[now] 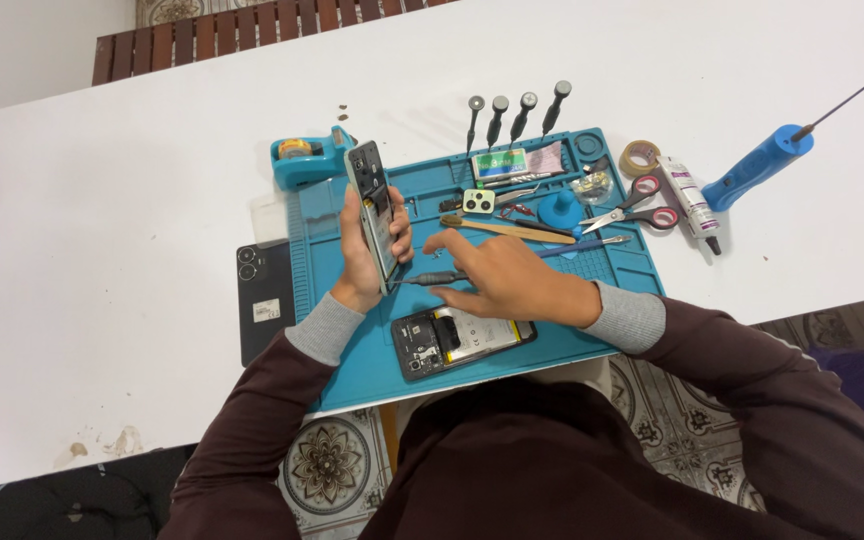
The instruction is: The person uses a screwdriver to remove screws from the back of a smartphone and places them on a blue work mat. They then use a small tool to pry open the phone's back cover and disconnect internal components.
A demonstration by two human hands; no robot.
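My left hand (370, 250) grips an opened phone body (373, 205), held upright on its edge over the blue repair mat (612, 270). My right hand (497, 275) holds a small grey screwdriver (430, 279) lying level, its tip pointing at the lower end of the upright phone. A second opened phone (460, 341) with its battery showing lies flat on the mat just below my right hand.
A black phone back cover (264, 298) lies left of the mat. Several screwdrivers (514, 118) stand at the mat's top edge. A teal tape dispenser (304, 160), scissors (640, 205), tape roll (639, 156), glue tube (690, 200) and blue handled tool (764, 162) surround it.
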